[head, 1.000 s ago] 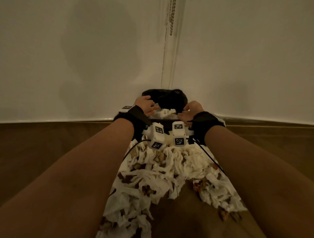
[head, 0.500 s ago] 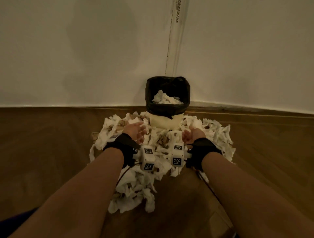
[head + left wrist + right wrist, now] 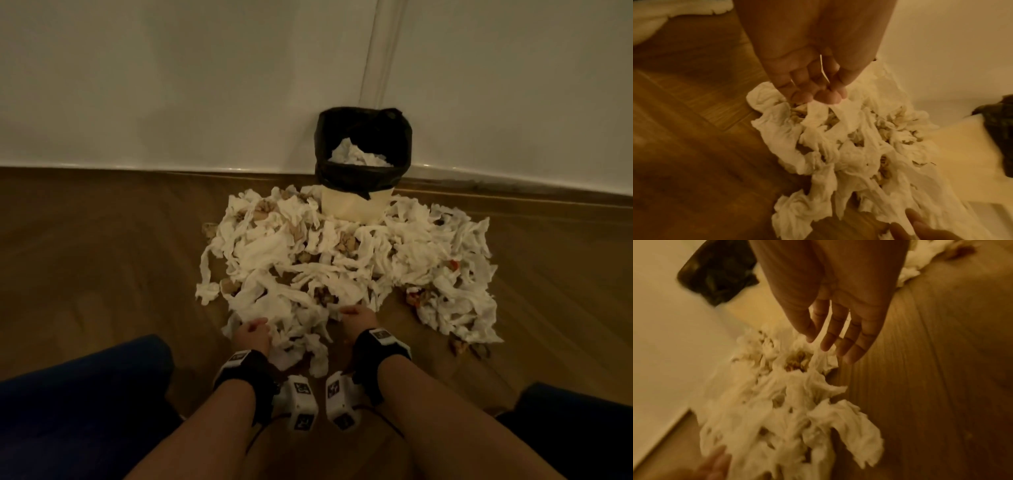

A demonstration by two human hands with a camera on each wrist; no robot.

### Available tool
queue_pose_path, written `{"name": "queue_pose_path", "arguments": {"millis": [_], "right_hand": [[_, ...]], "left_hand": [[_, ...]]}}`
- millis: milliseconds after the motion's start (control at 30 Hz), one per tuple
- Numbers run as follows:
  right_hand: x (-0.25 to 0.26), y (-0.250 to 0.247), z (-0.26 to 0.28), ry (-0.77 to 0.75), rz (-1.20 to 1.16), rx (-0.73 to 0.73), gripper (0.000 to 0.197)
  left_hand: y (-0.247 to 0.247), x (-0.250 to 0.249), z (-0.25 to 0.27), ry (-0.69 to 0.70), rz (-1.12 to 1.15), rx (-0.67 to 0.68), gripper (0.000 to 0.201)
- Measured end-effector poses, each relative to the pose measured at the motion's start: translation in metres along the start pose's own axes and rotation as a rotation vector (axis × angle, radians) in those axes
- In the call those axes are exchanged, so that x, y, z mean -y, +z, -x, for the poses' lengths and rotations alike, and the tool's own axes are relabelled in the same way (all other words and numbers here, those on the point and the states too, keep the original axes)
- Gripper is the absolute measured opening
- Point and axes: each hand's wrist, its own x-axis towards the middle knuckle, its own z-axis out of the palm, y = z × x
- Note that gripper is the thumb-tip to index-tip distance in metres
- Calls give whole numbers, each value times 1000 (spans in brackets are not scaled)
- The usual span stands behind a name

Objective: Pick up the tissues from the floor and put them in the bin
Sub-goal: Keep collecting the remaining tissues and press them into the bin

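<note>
Dark trouser knees (image 3: 82, 404) frame the bottom of the head view, forearms between them, a black wrist strap (image 3: 245, 371) on each. Left hand (image 3: 251, 334) sits at the near edge of the tissues (image 3: 308, 267); its wrist view shows fingers loosely bent, tips bunched just over a strip of tissue, nothing gripped that I can make out, though blur there leaves some doubt. Right hand (image 3: 358, 317) lies just beside the heap's near right edge, fingers straight and spread, released, tips touching or nearly touching a white strand. Tissues are spread over the wooden floor (image 3: 102, 257) in a wide crumpled heap, with brown and reddish scraps mixed in, reaching up to and around the base of the bin (image 3: 356, 202). Bin stands against the white wall (image 3: 171, 85), black liner (image 3: 363, 137) folded over its rim, a small mound of white tissue already inside. Change: a second ago both hands were up at the bin mouth with a load; half a second ago they were drawing back over the pile; now they are down at its near edge, empty. Reading: one load delivered, next scoop starting. Most of the heap remains on the floor, so the task looks early.
</note>
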Motion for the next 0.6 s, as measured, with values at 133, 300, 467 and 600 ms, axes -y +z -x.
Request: {"name": "queue_pose_path", "arguments": {"millis": [133,300,467,600], "right_hand": [[-1,18,1,-110,225,62,22],[-2,36,-4,-355,632,155,27],[-12,41,-9,-522,1049,299,54],[-21,43,-10,-592,1181,326,76]], "left_hand": [[-9,14,-8,0,-66,-168,27],[-15,27,-14,-127,-119,-350,45],[-14,38,-10,-219,-293,-337,66],[-4,51,3,-123,-437,-350,77]]}}
